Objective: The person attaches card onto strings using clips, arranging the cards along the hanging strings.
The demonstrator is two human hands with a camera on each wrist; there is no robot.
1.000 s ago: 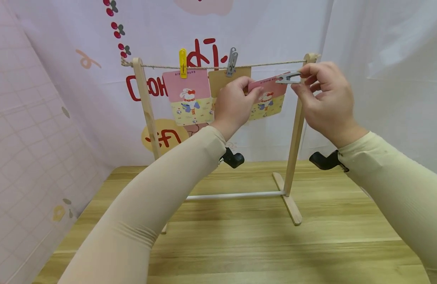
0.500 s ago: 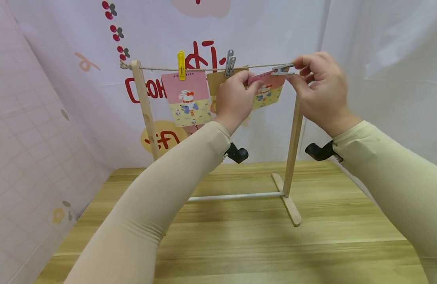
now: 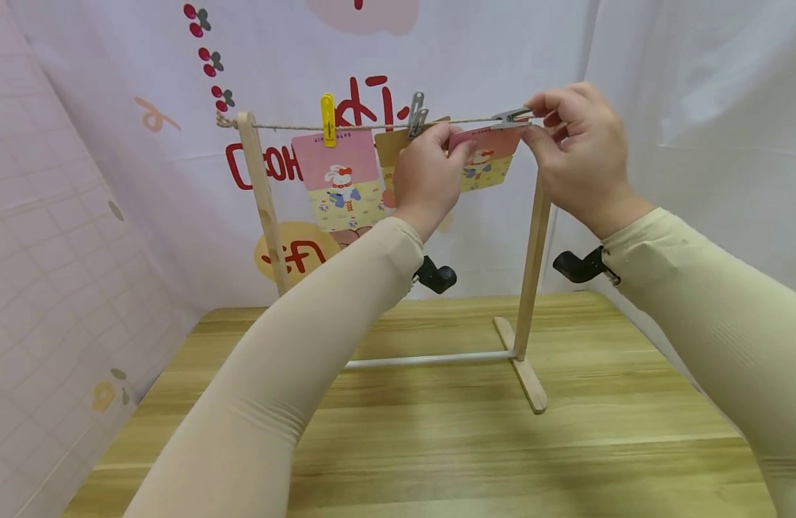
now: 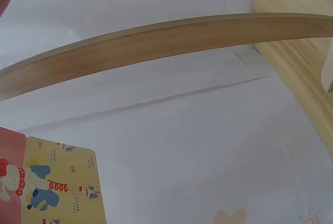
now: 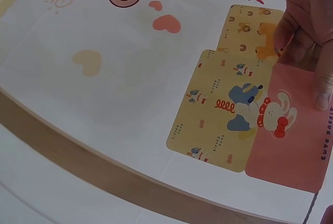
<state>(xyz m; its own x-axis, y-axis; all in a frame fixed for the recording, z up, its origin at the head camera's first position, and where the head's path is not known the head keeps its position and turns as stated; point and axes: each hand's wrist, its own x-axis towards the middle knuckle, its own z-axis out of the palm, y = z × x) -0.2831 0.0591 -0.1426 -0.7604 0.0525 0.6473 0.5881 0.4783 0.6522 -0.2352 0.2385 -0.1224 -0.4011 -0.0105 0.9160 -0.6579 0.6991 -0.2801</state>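
Between thumb and fingers my left hand (image 3: 430, 176) pinches the left edge of a pink and yellow rabbit card (image 3: 491, 162), held at the string (image 3: 465, 121). My right hand (image 3: 582, 147) squeezes the handles of a grey clothespin (image 3: 510, 117), whose nose lies over the card's top edge at the string. In the right wrist view the rabbit card (image 5: 234, 115) overlaps a card with an orange animal (image 5: 263, 34). Left of my hands, a yellow clothespin (image 3: 329, 119) holds another rabbit card (image 3: 339, 180). A second grey clothespin (image 3: 417, 115) clips a brown-topped card (image 3: 387, 147), partly hidden by my left hand.
The string runs between two wooden posts, left (image 3: 262, 194) and right (image 3: 533, 266). A white rod (image 3: 430, 359) joins them low down. The rack's right foot (image 3: 520, 367) stands on the wooden table (image 3: 475, 453). Behind hangs a printed white cloth (image 3: 488, 57).
The clothespin and the rabbit card have moved up and left to the string, carried by both hands. The other hanging cards stay clipped.
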